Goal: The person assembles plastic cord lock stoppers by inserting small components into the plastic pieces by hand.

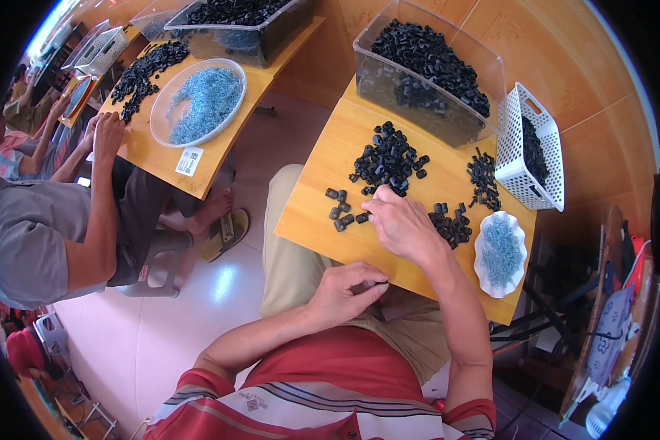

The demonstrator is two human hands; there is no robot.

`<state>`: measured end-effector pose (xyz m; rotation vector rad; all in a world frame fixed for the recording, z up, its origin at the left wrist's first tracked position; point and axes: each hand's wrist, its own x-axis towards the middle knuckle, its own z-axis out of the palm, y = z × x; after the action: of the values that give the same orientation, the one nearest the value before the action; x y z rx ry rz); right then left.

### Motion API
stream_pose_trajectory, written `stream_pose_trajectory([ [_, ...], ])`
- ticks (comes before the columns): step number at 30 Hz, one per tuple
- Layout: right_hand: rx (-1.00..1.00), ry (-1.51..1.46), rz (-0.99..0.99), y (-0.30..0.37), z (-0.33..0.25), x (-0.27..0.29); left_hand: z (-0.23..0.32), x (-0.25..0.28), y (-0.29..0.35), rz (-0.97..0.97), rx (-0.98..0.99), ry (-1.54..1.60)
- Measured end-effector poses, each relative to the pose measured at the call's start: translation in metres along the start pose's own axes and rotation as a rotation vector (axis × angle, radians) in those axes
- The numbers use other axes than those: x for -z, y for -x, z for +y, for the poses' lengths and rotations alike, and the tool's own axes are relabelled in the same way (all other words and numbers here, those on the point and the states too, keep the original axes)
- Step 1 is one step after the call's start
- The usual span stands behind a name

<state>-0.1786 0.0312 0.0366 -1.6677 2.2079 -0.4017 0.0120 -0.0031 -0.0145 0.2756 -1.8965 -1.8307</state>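
Note:
My left hand (pixel 345 295) is in front of the table's near edge, thumb and forefinger pinched on a small black part (pixel 382 283) that is mostly covered. Over the table my right hand (pixel 403 226) has its fingers drawn together, the tips beside a small black plastic piece (pixel 362 218); whether they grip anything is hidden. Just left of it lie several loose black pieces (pixel 339 213). Beyond the fingers spreads a larger heap of black plastic pieces (pixel 389 158). Another cluster of black pieces (pixel 455 227) sits right of my right wrist.
Thin black parts (pixel 482 180) lie near a white scalloped dish (pixel 480 271) of small clear-blue pieces. A clear bin (pixel 433 95) and white basket (pixel 524 176) hold black parts. At left a person (pixel 44 235) sits at another table (pixel 191 180) with similar parts.

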Motion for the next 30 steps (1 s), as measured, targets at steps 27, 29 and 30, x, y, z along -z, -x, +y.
stream_pose_trajectory([
  [27, 0.11, -0.296, 0.463, 0.025, 0.01, -0.01, 0.0, 0.001, -0.002, 0.099, 0.124, 0.082],
  [29, -0.043, -0.536, 0.358, 0.039, 0.006, -0.009, -0.001, 0.001, -0.005, 0.115, 0.131, 0.088],
  [30, -0.046, -0.535, 0.36, 0.046, 0.005, -0.01, 0.0, 0.001, -0.006, 0.13, 0.138, 0.093],
])
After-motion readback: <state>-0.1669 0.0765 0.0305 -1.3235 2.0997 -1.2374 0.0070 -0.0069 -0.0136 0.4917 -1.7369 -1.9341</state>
